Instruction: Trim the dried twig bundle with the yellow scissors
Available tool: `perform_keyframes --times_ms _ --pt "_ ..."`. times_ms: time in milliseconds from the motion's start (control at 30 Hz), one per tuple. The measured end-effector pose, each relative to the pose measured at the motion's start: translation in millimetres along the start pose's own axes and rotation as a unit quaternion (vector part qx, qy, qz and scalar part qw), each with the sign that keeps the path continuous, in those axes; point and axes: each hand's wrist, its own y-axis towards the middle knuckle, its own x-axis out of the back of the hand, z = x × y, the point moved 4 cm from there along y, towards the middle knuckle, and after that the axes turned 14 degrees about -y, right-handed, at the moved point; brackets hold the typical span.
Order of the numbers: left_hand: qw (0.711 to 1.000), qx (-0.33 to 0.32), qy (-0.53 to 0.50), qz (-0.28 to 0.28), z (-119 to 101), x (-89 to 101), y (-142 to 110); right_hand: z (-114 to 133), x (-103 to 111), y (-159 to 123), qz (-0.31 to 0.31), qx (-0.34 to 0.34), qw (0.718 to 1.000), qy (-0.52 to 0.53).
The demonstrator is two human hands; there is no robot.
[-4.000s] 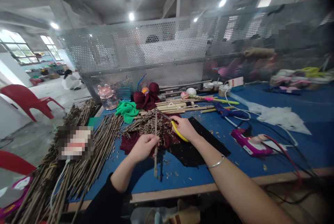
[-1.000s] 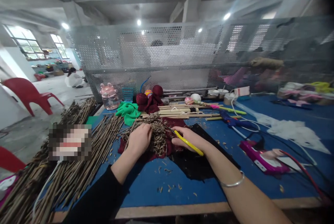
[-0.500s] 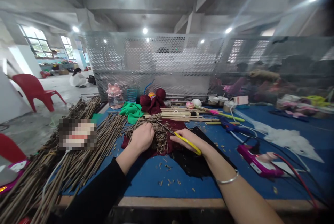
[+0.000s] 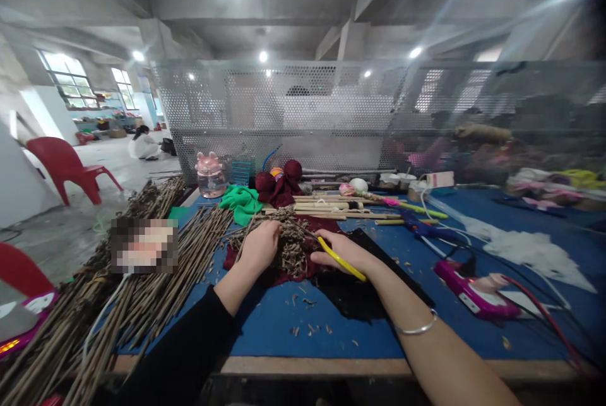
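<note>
My left hand (image 4: 259,248) is closed with the fingertips pinched at a heap of dried brown plant heads (image 4: 293,254); thin dry stems run out beside it, and the exact grip is partly hidden. On the heap's right, my right hand (image 4: 341,250) is wrapped round yellow-handled scissors (image 4: 349,267), whose dark blades point left into the dried pieces. How far the blades are apart cannot be made out. Under the heap lies a dark red cloth (image 4: 331,224). A black cloth (image 4: 355,298) lies beneath my right hand and wrist.
Bundled dry stalks (image 4: 165,292) cover the left side. Behind the hands are a green cloth (image 4: 241,201), a pink-lidded jar (image 4: 211,175) and pale sticks (image 4: 322,207). A blue glue gun (image 4: 426,228) and a purple power strip (image 4: 473,292) with cables lie right. A mesh screen (image 4: 265,109) stands behind.
The view has shifted slightly. My left hand has tilted a little more upright at the heap, and thin stems now show beside it. My right hand keeps the scissors in nearly the same place.
</note>
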Motion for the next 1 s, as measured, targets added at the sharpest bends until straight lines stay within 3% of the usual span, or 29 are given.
perform_keyframes --times_ms 200,400,667,1000 --pt "0.998 -0.014 0.024 0.064 -6.2 -7.3 -1.4 3.1 2.0 0.7 -0.02 0.004 0.999 -0.024" --pt "0.996 0.001 0.038 0.079 -6.8 -7.7 -1.8 -2.7 -4.0 2.1 -0.005 -0.005 1.0 -0.026" --pt "0.997 0.064 -0.034 -0.026 2.6 -1.9 -0.7 0.1 2.2 -1.9 0.006 -0.003 1.0 -0.015" --pt "0.994 0.088 -0.035 -0.06 6.9 -0.2 0.3 -0.3 5.7 -3.4 0.012 0.013 1.0 -0.023"
